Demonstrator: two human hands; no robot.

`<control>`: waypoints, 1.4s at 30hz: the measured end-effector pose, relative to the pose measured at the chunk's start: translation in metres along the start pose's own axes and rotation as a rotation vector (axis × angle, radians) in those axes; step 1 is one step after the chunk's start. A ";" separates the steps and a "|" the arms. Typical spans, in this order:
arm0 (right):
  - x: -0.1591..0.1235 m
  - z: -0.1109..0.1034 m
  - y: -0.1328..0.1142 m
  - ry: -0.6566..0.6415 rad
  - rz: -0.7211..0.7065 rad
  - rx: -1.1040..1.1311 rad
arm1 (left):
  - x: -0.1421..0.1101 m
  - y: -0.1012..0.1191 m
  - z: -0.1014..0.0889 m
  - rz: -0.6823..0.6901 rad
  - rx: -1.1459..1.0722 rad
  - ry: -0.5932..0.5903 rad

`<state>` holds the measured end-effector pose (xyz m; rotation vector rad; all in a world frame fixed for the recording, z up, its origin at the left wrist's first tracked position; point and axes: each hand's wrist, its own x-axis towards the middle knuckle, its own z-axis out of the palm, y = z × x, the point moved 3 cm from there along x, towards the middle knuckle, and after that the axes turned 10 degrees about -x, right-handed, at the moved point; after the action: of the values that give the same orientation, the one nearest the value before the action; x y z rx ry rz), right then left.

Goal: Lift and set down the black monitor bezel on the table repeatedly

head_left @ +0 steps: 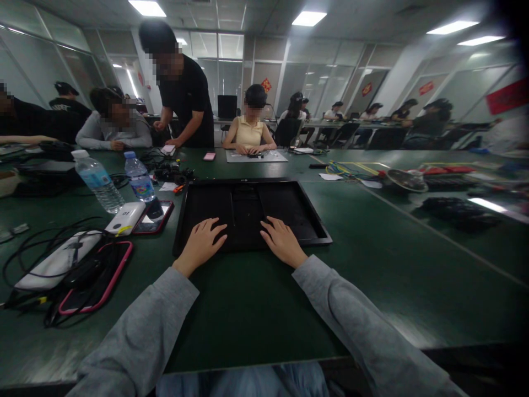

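The tray (248, 215) is being borne flat by the table (256, 309), its hollow side being turned upward. Over its near edge, left of its middle, the left hand (201, 242) is being held palm down; right of its middle, the right hand (283, 242) is being held likewise. Nothing is being grasped: the grip is being left slack, the fingers being loosely spread, and whether the tray is being pressed cannot be told. By this even, matched pose, the tray is perhaps being steadied at two points.

Left of the tray, a phone (154, 219), a power bank (125, 219) and two bottles (140, 179) are being grouped, likely being set aside within reach. By the phone, just beside the tray's left rim, sideways room is being narrowed there. To the tray's right, more room is being offered, yellow wires (343, 170) being spread well past its far right corner. Nearer than the tray, a strip of table is being bounded by two sleeves (142, 314) and the table's front edge
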<state>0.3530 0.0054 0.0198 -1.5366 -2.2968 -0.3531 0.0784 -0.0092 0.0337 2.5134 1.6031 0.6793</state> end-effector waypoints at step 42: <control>0.000 -0.003 -0.002 -0.045 0.010 -0.029 | -0.001 0.003 0.000 0.031 0.023 0.028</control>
<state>0.3512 0.0033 0.0230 -1.5848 -2.3268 -0.3550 0.0801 -0.0115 0.0342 2.5615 1.5929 0.7073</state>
